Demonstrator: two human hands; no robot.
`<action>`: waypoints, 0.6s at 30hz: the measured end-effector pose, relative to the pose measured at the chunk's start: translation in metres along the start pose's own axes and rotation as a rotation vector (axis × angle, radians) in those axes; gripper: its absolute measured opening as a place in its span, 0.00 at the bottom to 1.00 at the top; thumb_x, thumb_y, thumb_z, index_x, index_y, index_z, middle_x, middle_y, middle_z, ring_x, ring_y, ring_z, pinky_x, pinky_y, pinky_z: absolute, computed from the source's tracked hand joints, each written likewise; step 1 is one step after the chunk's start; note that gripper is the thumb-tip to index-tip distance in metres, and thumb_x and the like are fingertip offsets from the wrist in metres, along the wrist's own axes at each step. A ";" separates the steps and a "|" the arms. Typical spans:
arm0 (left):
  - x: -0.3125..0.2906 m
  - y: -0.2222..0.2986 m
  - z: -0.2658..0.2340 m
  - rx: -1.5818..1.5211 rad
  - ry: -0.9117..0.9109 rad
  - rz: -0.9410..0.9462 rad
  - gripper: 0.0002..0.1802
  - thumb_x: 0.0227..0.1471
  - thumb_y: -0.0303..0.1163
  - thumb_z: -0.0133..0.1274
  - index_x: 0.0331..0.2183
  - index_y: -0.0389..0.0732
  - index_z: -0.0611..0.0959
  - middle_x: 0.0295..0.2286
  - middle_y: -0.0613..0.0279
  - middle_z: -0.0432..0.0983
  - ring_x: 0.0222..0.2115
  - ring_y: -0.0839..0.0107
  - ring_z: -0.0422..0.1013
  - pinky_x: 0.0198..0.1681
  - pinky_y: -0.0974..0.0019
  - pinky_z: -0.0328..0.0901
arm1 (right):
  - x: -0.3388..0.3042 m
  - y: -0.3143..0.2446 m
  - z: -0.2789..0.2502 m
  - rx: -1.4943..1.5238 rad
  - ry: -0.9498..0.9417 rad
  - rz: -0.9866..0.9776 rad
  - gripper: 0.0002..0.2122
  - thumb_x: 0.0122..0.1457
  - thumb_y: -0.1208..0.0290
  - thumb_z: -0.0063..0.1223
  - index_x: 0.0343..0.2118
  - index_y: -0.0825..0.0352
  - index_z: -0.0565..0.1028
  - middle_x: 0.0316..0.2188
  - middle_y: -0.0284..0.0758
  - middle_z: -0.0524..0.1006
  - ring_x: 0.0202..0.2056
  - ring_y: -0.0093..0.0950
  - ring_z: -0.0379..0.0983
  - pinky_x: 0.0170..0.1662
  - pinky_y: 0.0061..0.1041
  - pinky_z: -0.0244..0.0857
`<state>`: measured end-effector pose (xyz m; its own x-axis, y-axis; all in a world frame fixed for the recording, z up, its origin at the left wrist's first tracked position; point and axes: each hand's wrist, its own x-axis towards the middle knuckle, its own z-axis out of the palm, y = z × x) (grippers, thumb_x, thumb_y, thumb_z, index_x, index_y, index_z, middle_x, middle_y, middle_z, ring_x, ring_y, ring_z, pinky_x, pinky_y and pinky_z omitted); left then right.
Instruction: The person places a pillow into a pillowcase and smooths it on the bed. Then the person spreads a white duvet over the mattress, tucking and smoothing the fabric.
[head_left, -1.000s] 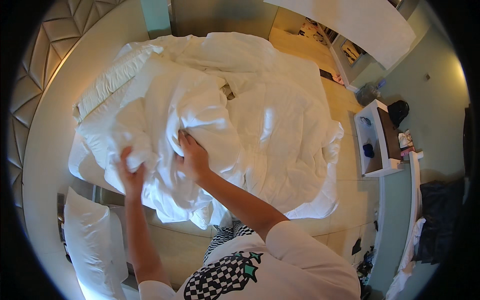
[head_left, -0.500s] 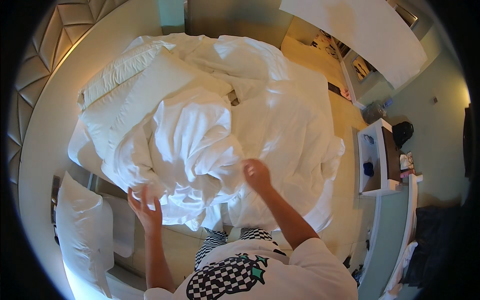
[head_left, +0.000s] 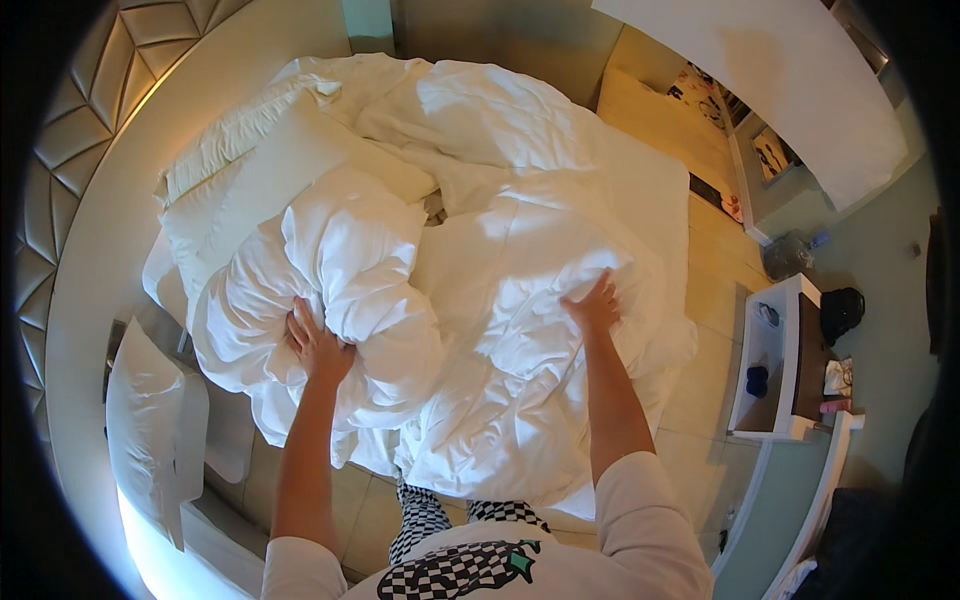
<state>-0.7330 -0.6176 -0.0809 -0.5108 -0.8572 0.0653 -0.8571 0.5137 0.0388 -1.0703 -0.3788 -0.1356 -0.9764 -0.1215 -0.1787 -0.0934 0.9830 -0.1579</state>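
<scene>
A rumpled white duvet [head_left: 510,240] covers most of the bed and is bunched up on the left. My left hand [head_left: 320,350] is sunk into this bunched part, its fingers and thumb closing on the cloth, with creases running out from it. Farther right, my right hand [head_left: 597,308] rests on the duvet with its fingers spread. Cream pillows [head_left: 270,165] lie at the upper left of the bed, partly overlapped by the duvet.
Beside the bed at lower left stands a white pillow [head_left: 148,430]. A padded headboard [head_left: 75,130] runs along the left wall. On the right are a white open shelf unit [head_left: 765,370], a black bag [head_left: 842,312] and a large clear bottle [head_left: 788,257].
My left hand has moved forward from the duvet's near edge into its folds. My right hand has gone from closed to spread, farther forward and right; the duvet has spread toward me.
</scene>
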 end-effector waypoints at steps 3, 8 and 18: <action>0.015 0.010 -0.006 0.085 -0.128 -0.078 0.32 0.29 0.41 0.54 0.41 0.40 0.69 0.52 0.55 0.31 0.51 0.49 0.36 0.50 0.46 0.38 | 0.016 0.009 0.019 -0.025 -0.010 -0.073 0.38 0.38 0.57 0.52 0.51 0.59 0.45 0.44 0.45 0.60 0.41 0.42 0.61 0.39 0.43 0.56; -0.019 -0.009 -0.028 -0.282 0.077 0.059 0.31 0.28 0.31 0.55 0.41 0.42 0.67 0.52 0.52 0.36 0.51 0.46 0.36 0.50 0.48 0.38 | 0.044 0.037 0.043 0.036 -0.081 -0.138 0.15 0.46 0.70 0.39 0.39 0.63 0.65 0.28 0.44 0.72 0.31 0.41 0.68 0.32 0.35 0.62; -0.066 0.022 -0.056 -0.457 0.449 -0.026 0.32 0.31 0.26 0.54 0.43 0.39 0.62 0.49 0.51 0.46 0.49 0.50 0.44 0.50 0.52 0.43 | -0.088 0.067 -0.022 0.563 -0.074 -0.756 0.05 0.36 0.77 0.40 0.16 0.71 0.69 0.10 0.43 0.65 0.14 0.39 0.62 0.19 0.32 0.55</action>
<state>-0.7145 -0.5481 -0.0288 -0.3280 -0.8218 0.4658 -0.7031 0.5417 0.4607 -0.9945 -0.2991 -0.1094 -0.6786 -0.7269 0.1050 -0.5702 0.4313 -0.6992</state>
